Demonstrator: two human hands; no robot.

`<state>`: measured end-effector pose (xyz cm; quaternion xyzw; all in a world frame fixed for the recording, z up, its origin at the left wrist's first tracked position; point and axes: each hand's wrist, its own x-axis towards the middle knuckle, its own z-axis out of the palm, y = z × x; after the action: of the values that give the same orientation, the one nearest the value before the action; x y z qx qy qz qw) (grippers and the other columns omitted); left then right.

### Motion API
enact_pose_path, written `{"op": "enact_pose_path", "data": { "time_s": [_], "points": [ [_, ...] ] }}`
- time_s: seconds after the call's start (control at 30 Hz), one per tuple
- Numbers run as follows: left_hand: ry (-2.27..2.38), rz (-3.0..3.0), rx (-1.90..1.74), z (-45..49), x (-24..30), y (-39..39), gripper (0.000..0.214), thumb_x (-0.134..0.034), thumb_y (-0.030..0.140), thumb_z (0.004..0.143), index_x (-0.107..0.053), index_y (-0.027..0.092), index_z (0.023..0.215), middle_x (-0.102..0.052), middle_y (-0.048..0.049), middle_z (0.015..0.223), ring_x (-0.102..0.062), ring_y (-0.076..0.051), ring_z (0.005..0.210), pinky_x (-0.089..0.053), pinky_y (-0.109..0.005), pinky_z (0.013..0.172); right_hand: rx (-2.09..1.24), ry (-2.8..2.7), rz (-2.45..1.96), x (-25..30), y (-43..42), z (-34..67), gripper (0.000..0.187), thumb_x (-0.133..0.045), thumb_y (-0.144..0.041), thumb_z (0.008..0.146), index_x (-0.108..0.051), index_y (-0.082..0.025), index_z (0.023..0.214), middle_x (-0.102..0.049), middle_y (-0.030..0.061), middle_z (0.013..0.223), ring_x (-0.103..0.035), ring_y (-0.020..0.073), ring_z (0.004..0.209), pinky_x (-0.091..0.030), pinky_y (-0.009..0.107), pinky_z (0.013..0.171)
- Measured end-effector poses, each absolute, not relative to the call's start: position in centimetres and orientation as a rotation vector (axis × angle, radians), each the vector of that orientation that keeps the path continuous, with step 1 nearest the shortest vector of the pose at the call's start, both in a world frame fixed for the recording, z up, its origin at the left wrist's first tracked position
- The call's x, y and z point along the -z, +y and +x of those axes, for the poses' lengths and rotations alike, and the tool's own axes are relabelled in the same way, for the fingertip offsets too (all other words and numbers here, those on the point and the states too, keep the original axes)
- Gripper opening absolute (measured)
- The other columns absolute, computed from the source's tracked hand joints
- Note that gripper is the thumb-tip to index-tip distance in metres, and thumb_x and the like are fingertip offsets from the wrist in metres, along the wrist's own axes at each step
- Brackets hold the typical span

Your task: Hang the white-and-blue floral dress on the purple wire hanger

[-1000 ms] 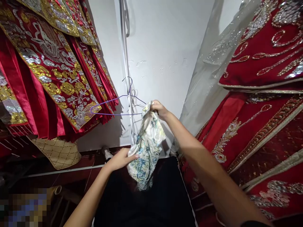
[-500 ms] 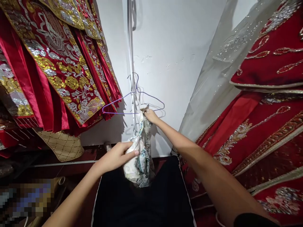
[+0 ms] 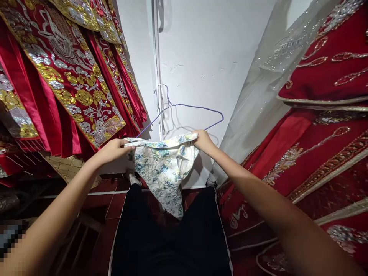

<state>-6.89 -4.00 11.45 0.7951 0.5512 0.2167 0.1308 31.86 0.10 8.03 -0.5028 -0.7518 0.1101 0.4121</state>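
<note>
A white garment with a blue, green and yellow floral print (image 3: 161, 165) is stretched between my two hands along its top band, its lower part hanging in a point. At the left end of the band, my left hand (image 3: 115, 148) is closed with the thumb on top. The other end is pinched in my right hand (image 3: 202, 141). Just behind the garment is a purple wire hanger (image 3: 198, 106), tilted, its hook by a vertical metal pole (image 3: 158, 73). The cloth hides most of the hanger's bottom bar.
Red robes with gold and silver embroidery (image 3: 83, 92) hang at the left. On the right are a red beaded gown (image 3: 324, 88) and a sheer glittering white fabric (image 3: 258, 88). A white wall (image 3: 201, 46) stands ahead, above a red tiled floor (image 3: 110, 197).
The bunched garment has been spread out sideways. My left hand has moved up and left, my right hand to the right. The hanger has tilted and shifted right.
</note>
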Motion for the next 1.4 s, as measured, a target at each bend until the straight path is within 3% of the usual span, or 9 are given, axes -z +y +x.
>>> {"op": "enact_pose_path", "data": {
  "time_s": [0.13,0.23,0.43,0.57,0.8,1.07,1.23,1.33,1.4],
  "points": [
    [1.619,2.254,-0.336,-7.4,-10.1,-2.7,0.052,-0.061,0.068,0.072,-0.058,0.018,0.055,-0.051,-0.0016,0.054,-0.043,-0.015,0.051,-0.028,-0.027,0.05,-0.343,-1.831,-1.307,-7.5,0.6,30.9,0.013,-0.047,-0.022,0.064,-0.045,-0.019,0.051,-0.038,-0.0029,0.049,-0.035,0.0115,0.054,-0.028,0.026,0.055],
    [1.469,2.278,-0.201,-7.8,-9.0,-2.3,0.053,-0.061,0.069,0.072,-0.06,0.018,0.056,-0.055,-0.0023,0.058,-0.045,-0.015,0.053,-0.031,-0.026,0.052,-0.385,-1.833,-1.318,-7.1,0.7,30.4,0.011,-0.047,-0.02,0.062,-0.046,-0.019,0.051,-0.042,-0.0018,0.05,-0.037,0.0122,0.054,-0.029,0.026,0.055],
    [1.593,2.289,-0.71,-6.7,-12.1,-1.9,0.047,-0.062,0.06,0.077,-0.073,0.015,0.085,-0.065,-0.0043,0.069,-0.053,-0.017,0.062,-0.037,-0.025,0.056,-0.351,-1.819,-1.227,-7.5,0.0,30.5,0.011,-0.047,-0.019,0.062,-0.056,-0.016,0.055,-0.056,0.0024,0.055,-0.047,0.0157,0.058,-0.031,0.027,0.056],
    [1.571,2.3,-0.978,-5.5,-14.0,-1.0,0.04,-0.06,0.054,0.077,-0.068,0.015,0.075,-0.063,-0.0036,0.067,-0.052,-0.016,0.06,-0.036,-0.025,0.055,-0.446,-1.839,-1.187,-7.8,-1.0,29.6,0.013,-0.046,-0.02,0.065,-0.057,-0.017,0.058,-0.059,0.0015,0.058,-0.049,0.0152,0.057,-0.034,0.026,0.057],
    [1.606,2.296,-0.585,-7.2,-13.3,-0.2,0.035,-0.064,0.053,0.067,-0.065,0.019,0.062,-0.058,-0.0016,0.053,-0.053,-0.019,0.056,-0.037,-0.027,0.053,-0.384,-1.874,-1.184,-7.1,-1.8,28.1,0.015,-0.048,-0.022,0.07,-0.057,-0.018,0.06,-0.059,0.0006,0.06,-0.051,0.016,0.06,-0.035,0.025,0.058],
    [1.62,2.526,-0.929,-4.2,-15.1,-1.8,0.025,-0.059,0.042,0.077,-0.065,0.017,0.077,-0.067,-0.0036,0.075,-0.057,-0.019,0.068,-0.042,-0.027,0.063,-0.592,-1.958,-1.14,-7.1,-1.6,28.1,0.02,-0.047,-0.014,0.068,-0.066,-0.019,0.072,-0.069,0.0017,0.075,-0.061,0.0195,0.075,-0.044,0.027,0.069],
    [1.348,2.585,-1.041,-1.5,-16.5,0.3,0.047,-0.062,0.033,0.077,-0.058,0.022,0.123,-0.069,-0.0094,0.115,-0.064,-0.027,0.103,-0.05,-0.037,0.088,-0.696,-2.009,-1.054,-7.6,-2.4,27.2,0.024,-0.042,-0.011,0.064,-0.062,-0.018,0.075,-0.067,0.0019,0.079,-0.061,0.0199,0.079,-0.045,0.03,0.073],
    [1.269,2.586,-0.923,-1.6,-16.5,2.1,0.042,-0.06,0.037,0.08,-0.063,0.022,0.12,-0.069,-0.0089,0.12,-0.062,-0.03,0.113,-0.048,-0.04,0.098,-0.633,-1.876,-1.006,-8.1,-2.8,28.1,0.03,-0.043,-0.011,0.063,-0.063,-0.018,0.084,-0.066,0.0027,0.084,-0.06,0.0198,0.08,-0.047,0.03,0.072],
    [1.258,2.56,-0.886,-2.3,-16.6,2.7,0.037,-0.059,0.043,0.082,-0.068,0.022,0.111,-0.07,-0.0083,0.118,-0.063,-0.03,0.11,-0.049,-0.039,0.097,-0.523,-1.7,-0.967,-8.8,-2.9,29.7,0.047,-0.048,-0.012,0.064,-0.063,-0.019,0.108,-0.068,0.0036,0.092,-0.061,0.02,0.081,-0.048,0.031,0.071]
  ]
}}
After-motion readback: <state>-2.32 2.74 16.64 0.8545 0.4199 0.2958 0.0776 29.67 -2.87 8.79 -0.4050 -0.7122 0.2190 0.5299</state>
